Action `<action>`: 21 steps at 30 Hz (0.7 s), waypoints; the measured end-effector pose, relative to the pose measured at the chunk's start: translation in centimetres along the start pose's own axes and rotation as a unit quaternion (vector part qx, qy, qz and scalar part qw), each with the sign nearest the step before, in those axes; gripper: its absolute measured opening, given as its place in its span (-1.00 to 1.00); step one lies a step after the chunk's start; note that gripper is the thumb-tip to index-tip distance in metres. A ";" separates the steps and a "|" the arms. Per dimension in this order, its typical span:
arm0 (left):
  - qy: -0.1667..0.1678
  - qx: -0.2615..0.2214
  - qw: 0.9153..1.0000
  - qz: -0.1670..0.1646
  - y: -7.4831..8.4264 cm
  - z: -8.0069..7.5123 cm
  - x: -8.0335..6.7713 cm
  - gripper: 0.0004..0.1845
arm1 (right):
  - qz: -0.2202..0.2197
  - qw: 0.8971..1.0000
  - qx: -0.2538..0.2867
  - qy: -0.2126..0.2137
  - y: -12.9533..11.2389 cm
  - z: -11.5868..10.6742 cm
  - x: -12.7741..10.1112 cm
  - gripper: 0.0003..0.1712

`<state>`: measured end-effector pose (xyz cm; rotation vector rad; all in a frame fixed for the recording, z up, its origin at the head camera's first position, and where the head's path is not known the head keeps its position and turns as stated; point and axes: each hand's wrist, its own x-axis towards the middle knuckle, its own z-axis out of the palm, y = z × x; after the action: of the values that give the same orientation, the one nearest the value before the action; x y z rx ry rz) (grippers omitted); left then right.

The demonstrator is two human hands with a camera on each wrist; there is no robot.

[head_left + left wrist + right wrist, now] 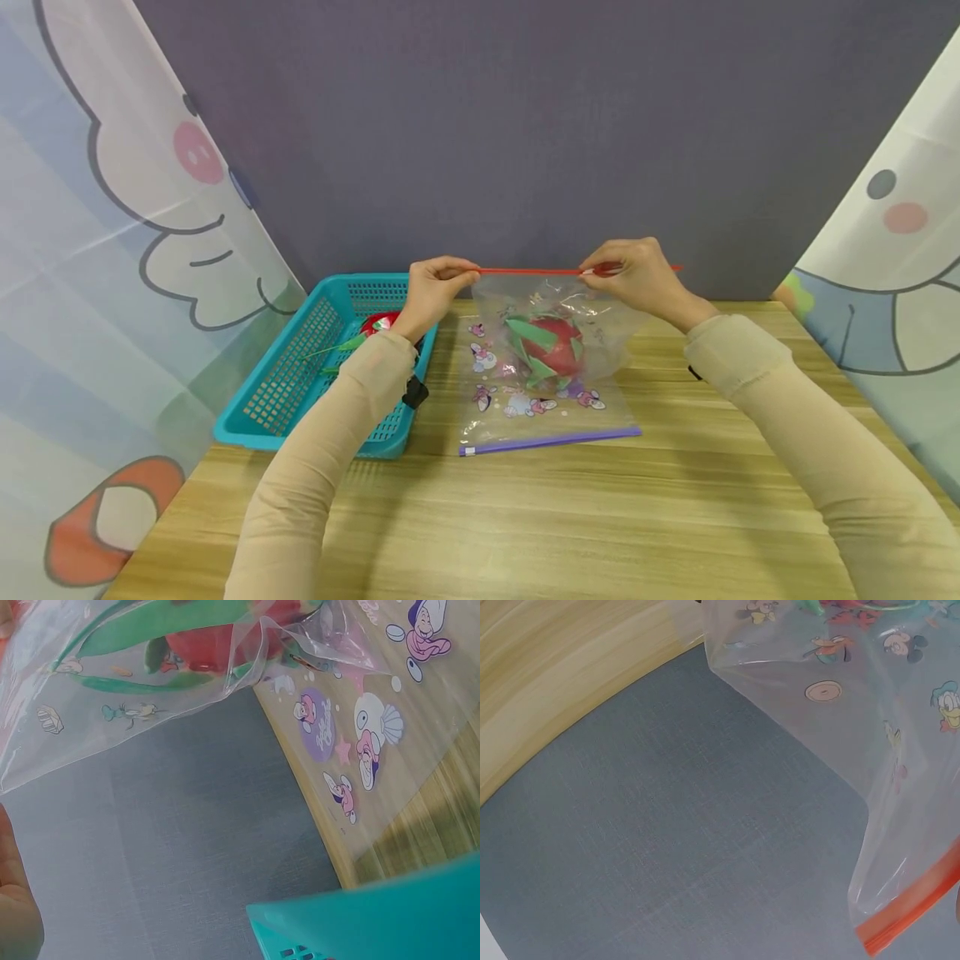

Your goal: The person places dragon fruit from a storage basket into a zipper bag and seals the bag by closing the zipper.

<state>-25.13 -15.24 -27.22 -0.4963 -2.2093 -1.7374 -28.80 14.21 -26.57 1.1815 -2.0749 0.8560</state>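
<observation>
Fingers of the left hand (431,292) and right hand (637,275) pinch the red zip strip (532,271) of a clear, cartoon-printed plastic bag (551,392), stretching it taut between them. Below the fingers, a round red fruit with green scales (547,343) already sits inside; the seal appears nearly or fully pressed closed. Beside the left hand stands a perforated teal plastic basket (300,367) on the wood-grain table (600,517).

I'm seeing two bare hands, left hand (433,287) and right hand (637,275), no gloves or rings visible. Both arms are wearing snug beige sleeves (322,450), plain fabric, no print, reaching down to the wrists with slight bunching at the cuffs. A black strap piece (415,392) is showing under the left wrist, and a smaller dark bit (694,373) is peeking out below the right cuff; I'm reading those as wrist camera mounts. No cables are showing.
</observation>
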 end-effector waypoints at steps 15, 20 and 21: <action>0.007 -0.011 1.000 -0.012 0.0 0.1 0.2 -0.83 | 0.019 1.000 -0.015 0.004 0.5 -0.6 -0.3 -0.88; 0.002 -0.014 1.000 -0.010 0.3 -0.1 0.2 -0.83 | 0.019 1.000 -0.020 0.002 0.5 -0.6 -0.3 -0.89; 0.003 -0.013 1.000 -0.009 0.3 -0.1 0.2 -0.82 | 0.018 1.000 -0.019 0.002 0.5 -0.6 -0.3 -0.89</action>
<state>-25.13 -15.27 -26.83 -0.4786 -2.1973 -1.7761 -28.97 15.05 -26.52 1.1240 -2.1069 0.8307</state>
